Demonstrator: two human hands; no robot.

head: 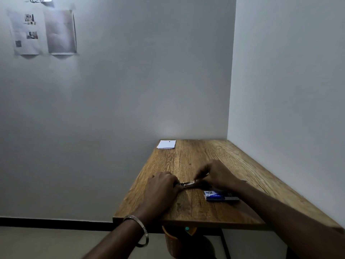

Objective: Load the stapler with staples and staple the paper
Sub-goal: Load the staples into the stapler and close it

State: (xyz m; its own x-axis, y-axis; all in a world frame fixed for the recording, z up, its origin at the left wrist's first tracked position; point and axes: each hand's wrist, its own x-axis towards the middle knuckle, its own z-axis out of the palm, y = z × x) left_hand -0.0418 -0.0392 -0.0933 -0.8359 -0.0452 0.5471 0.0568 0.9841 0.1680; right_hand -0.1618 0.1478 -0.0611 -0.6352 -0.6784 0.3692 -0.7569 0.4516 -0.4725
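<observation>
A small metal stapler (187,184) lies on the wooden table (196,208) between my hands. My left hand (160,187) presses down on its left end, with the fingers closed over it. My right hand (214,174) pinches at its right end, where a shiny strip shows; whether that strip is staples or the stapler's tray I cannot tell. A blue and white staple box (216,196) rests just right of the stapler, its inner tray slid partly out. A small stack of white paper (166,144) sits at the table's far left corner.
White walls close the table in at the back and the right. Printed sheets (43,32) hang high on the left wall. An orange container (173,240) stands under the table's front edge. A metal bangle (143,232) circles my left wrist.
</observation>
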